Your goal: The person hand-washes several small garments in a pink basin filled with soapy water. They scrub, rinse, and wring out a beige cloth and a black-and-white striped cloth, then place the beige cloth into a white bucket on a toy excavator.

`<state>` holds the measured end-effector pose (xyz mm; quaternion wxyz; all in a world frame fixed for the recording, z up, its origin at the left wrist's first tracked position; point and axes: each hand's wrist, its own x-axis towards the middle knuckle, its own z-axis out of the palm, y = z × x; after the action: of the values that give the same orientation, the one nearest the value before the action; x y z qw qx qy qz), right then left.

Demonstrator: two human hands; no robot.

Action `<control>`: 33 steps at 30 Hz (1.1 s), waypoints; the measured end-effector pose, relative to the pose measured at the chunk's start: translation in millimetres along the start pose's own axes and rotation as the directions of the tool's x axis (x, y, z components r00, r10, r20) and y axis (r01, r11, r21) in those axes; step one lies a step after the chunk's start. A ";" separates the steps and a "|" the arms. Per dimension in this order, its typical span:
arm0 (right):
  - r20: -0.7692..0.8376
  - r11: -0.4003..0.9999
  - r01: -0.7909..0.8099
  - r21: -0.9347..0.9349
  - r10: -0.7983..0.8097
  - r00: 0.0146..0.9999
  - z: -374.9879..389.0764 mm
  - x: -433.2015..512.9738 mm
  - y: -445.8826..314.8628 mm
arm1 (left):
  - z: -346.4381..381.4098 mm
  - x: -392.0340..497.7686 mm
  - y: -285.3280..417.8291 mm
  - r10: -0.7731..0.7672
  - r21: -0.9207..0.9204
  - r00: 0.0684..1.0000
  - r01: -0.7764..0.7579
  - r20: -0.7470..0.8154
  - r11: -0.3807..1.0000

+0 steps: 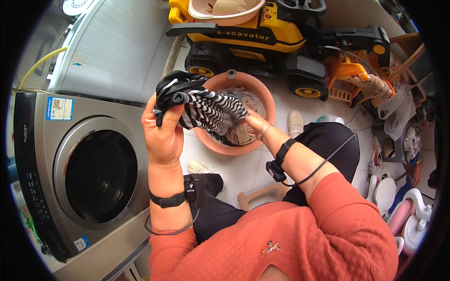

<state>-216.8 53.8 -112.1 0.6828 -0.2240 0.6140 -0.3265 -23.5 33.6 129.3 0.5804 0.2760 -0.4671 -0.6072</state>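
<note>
Gathered black cloth at one end of a black-and-white striped garment (214,109) is gripped in my left hand (163,131), raised left of the basin. My right hand (256,122) pinches the garment's other end, so it stretches between both hands above a salmon-pink plastic basin (266,93). Inside the basin, beige cloth (242,135) lies wet in water with some suds. The striped fabric hides part of the basin's left side, and darker cloth shows low at its inner edge. My right fingertips are partly hidden by the fabric.
A front-loading washing machine (102,175) stands at left. Beyond the basin is a yellow-and-black ride-on toy excavator (246,38) carrying a pale basin (225,17). A beige plastic stool (260,196) is partly under me. Shoes (385,191) and a plastic bag (397,109) are at right.
</note>
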 end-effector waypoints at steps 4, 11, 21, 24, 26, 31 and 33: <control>0.108 0.914 0.377 0.153 -0.394 0.913 9.5 10.7 -8.2 | -10.9 -0.8 3.1 -0.034 0.034 0.999 0.034 -0.005 0.999; 0.038 0.821 -0.032 0.570 0.013 0.999 -21.0 37.2 -16.7 | -20.3 -1.1 17.0 0.054 0.146 0.996 -0.042 -0.074 0.988; -0.187 0.970 0.220 0.102 -0.199 0.962 -30.4 53.8 -7.3 | -15.0 -3.1 20.9 0.128 0.225 0.991 -0.117 -0.037 0.967; -0.185 0.955 0.253 0.157 -0.223 0.957 -40.4 60.4 -11.0 | -18.1 0.8 24.0 0.133 0.233 0.988 -0.111 -0.077 0.966; -0.201 0.979 0.175 0.109 -0.151 0.968 -44.7 61.3 -12.3 | -20.3 1.7 24.2 0.118 0.203 0.992 -0.105 -0.052 0.974; -0.287 0.996 0.078 0.046 -0.062 0.956 -45.7 57.1 -4.3 | -25.0 -1.9 21.9 0.089 0.186 0.996 -0.082 -0.028 0.979; -0.228 0.987 0.162 -0.005 -0.159 0.961 -43.3 57.1 1.3 | -25.9 -1.6 18.6 0.065 0.215 0.997 -0.057 -0.031 0.975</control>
<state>-257.3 17.6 -158.8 0.5808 -0.2297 0.6657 -0.4084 7.8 30.8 134.7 0.5743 0.3339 -0.5270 -0.5301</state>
